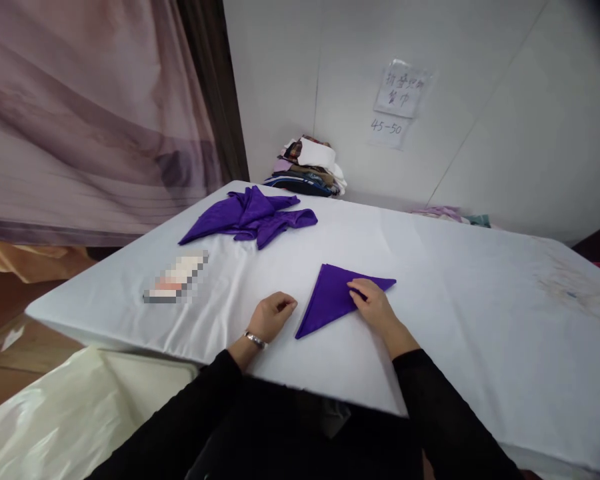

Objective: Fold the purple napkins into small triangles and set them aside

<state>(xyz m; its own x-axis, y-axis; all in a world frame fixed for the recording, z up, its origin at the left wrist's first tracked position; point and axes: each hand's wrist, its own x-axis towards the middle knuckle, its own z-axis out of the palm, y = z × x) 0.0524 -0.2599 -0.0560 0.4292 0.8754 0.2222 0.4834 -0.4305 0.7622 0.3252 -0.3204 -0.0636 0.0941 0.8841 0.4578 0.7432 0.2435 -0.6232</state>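
Right hand rests over folded purple cloth, fingers bent, can't tell if pinching; left hand pinched narrow, seemingly empty, beside cloth's near corner; cloth lies on table; dragging fingertips could skew slippery-looking layers.

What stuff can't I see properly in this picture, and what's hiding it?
All in the head view:
Pixelated thing on the table: blurry squares cover its details.
Folded purple cloth: the right hand covers part of it.
Left hand: its curled fingers hide whether it pinches anything.
Pink cloth behind the table: the far edge hides its lower part.
Pale plastic: cut off by the picture's left edge.
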